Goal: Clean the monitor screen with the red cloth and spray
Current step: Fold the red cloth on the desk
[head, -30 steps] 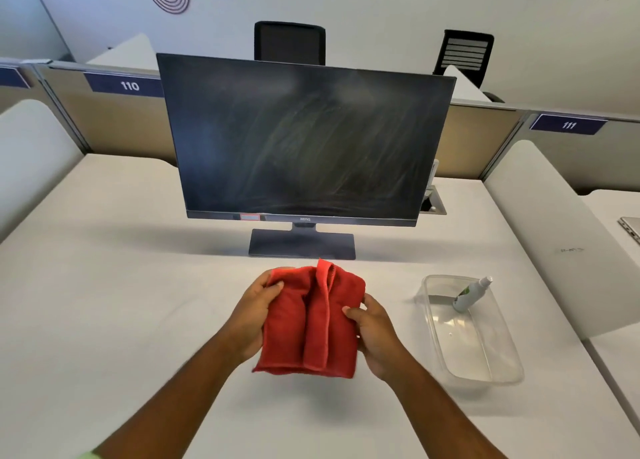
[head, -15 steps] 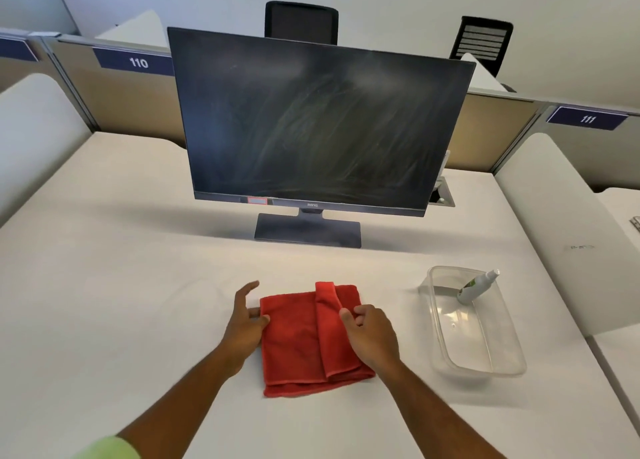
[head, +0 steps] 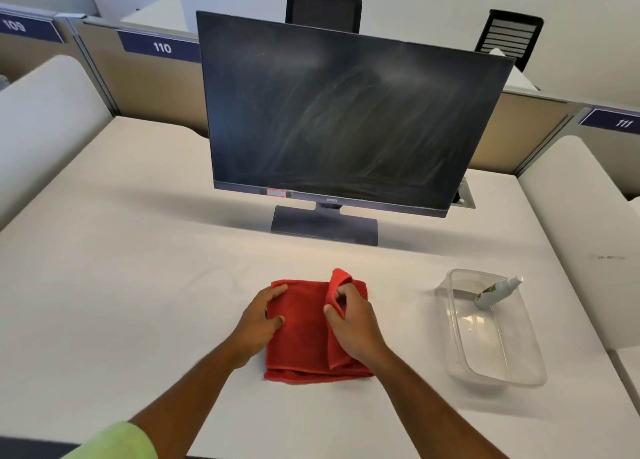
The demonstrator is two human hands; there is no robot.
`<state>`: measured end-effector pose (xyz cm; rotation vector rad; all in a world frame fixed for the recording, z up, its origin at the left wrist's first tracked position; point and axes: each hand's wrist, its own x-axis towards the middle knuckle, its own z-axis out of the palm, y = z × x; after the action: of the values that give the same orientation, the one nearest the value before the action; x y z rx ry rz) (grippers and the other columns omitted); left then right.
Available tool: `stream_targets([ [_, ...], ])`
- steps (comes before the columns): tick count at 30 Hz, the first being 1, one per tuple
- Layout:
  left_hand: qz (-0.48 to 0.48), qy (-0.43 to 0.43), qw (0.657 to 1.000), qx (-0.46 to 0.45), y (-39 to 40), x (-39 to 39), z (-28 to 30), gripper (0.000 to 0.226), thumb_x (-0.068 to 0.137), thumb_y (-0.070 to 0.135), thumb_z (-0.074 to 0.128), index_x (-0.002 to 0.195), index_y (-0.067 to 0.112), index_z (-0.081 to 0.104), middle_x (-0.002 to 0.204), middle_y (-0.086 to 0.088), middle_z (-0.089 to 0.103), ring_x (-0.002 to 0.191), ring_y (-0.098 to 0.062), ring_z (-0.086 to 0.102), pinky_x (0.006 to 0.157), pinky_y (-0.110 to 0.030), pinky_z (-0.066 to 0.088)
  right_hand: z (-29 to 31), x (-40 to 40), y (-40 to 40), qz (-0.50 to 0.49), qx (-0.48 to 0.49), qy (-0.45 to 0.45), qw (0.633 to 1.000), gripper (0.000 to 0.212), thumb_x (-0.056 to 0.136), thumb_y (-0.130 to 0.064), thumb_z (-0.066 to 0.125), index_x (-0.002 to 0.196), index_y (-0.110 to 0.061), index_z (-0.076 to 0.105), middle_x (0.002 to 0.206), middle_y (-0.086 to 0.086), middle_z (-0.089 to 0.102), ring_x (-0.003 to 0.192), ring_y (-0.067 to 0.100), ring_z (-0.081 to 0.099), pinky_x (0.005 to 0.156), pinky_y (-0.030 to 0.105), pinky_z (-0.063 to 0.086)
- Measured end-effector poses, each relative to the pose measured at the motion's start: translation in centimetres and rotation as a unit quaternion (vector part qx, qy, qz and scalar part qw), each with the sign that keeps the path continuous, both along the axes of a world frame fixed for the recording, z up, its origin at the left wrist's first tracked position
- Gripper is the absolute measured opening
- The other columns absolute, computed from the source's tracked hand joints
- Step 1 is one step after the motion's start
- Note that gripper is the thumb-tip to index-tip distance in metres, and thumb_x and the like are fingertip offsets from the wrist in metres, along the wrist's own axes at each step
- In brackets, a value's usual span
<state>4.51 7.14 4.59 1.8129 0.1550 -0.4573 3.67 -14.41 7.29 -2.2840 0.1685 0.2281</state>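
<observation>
On the white desk (head: 121, 251), between both hands: red cloth (head: 301, 341), folded, lying flat. Left hand (head: 258, 323) holds its left edge; right hand (head: 353, 323) pinches a raised fold. Beyond the grip: monitor (head: 346, 112), screen streaked, upright. Right of the grip: clear tub (head: 498, 372) holding spray bottle (head: 497, 289), leaning.
</observation>
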Motion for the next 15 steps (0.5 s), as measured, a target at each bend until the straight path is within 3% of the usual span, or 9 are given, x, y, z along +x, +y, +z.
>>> stream_targets([
  [3, 0.025, 0.043, 0.997, -0.051, -0.2, 0.3, 0.2, 0.043, 0.102, 0.012, 0.054, 0.138, 0.035, 0.052, 0.142, 0.008, 0.05, 0.126, -0.017, 0.053, 0.103, -0.044, 0.051, 1.0, -0.4, 3.1, 0.059, 0.027, -0.053, 0.996, 0.017, 0.101, -0.022, 0.065, 0.117, -0.028, 0.062, 0.107, -0.013, 0.069, 0.093, 0.003, 0.063, 0.08, 0.012, 0.045],
  [5, 0.04, 0.085, 0.992, -0.087, -0.3, 0.4, 0.5, 0.03, 0.106, 0.033, 0.044, 0.133, 0.039, 0.055, 0.135, 0.009, 0.058, 0.12, -0.013, 0.057, 0.099, -0.046, 0.053, 1.0, -0.6, 5.1, 0.119, 0.025, -0.043, 0.992, 0.03, 0.101, -0.021, 0.064, 0.13, -0.026, 0.062, 0.121, -0.009, 0.068, 0.106, 0.007, 0.064, 0.093, 0.02, 0.048],
  [7, 0.055, 0.122, 0.984, -0.115, -0.1, 0.4, 0.3, 0.034, 0.104, 0.054, 0.035, 0.126, 0.042, 0.058, 0.124, 0.012, 0.063, 0.114, -0.01, 0.06, 0.092, -0.044, 0.056, 0.2, -1.1, 6.5, 0.195, 0.009, -0.008, 0.981, 0.036, 0.101, -0.023, 0.065, 0.136, -0.026, 0.059, 0.123, -0.008, 0.064, 0.105, 0.009, 0.061, 0.091, 0.022, 0.047],
  [9, 0.067, 0.119, 0.984, -0.112, 0.1, 0.6, 0.1, 0.038, 0.1, 0.063, 0.035, 0.119, 0.043, 0.061, 0.117, 0.015, 0.065, 0.11, -0.007, 0.061, 0.087, -0.036, 0.054, -0.8, -1.8, 7.0, 0.252, -0.015, 0.022, 0.967, 0.038, 0.101, -0.032, 0.065, 0.138, -0.026, 0.058, 0.125, -0.006, 0.06, 0.103, 0.009, 0.06, 0.088, 0.022, 0.048],
  [12, 0.058, 0.005, 0.998, -0.012, 0.1, 1.2, -0.1, 0.013, 0.098, 0.047, 0.055, 0.099, 0.049, 0.068, 0.101, 0.022, 0.071, 0.103, -0.002, 0.064, 0.081, -0.02, 0.049, -1.2, -2.7, 6.0, 0.183, 0.014, -0.024, 0.983, 0.025, 0.101, -0.039, 0.063, 0.122, -0.029, 0.069, 0.117, -0.009, 0.065, 0.097, 0.005, 0.063, 0.088, 0.024, 0.051],
  [14, 0.074, -0.057, 0.992, 0.087, 0.1, 1.5, -0.6, 0.007, 0.09, 0.045, 0.067, 0.096, 0.043, 0.071, 0.101, 0.02, 0.069, 0.099, -0.003, 0.065, 0.081, -0.022, 0.05, -1.3, -2.8, 4.7, 0.091, 0.011, -0.089, 0.992, 0.016, 0.1, -0.035, 0.063, 0.112, -0.03, 0.072, 0.108, -0.014, 0.066, 0.093, 0.004, 0.065, 0.087, 0.027, 0.054],
  [15, 0.086, -0.068, 0.984, 0.141, 0.0, 1.5, -0.8, 0.019, 0.085, 0.051, 0.069, 0.099, 0.038, 0.069, 0.107, 0.016, 0.064, 0.099, -0.007, 0.063, 0.084, -0.027, 0.052, -1.3, -2.7, 4.1, 0.051, -0.008, -0.118, 0.992, 0.014, 0.1, -0.031, 0.063, 0.11, -0.03, 0.073, 0.107, -0.015, 0.066, 0.093, 0.004, 0.065, 0.086, 0.028, 0.055],
])
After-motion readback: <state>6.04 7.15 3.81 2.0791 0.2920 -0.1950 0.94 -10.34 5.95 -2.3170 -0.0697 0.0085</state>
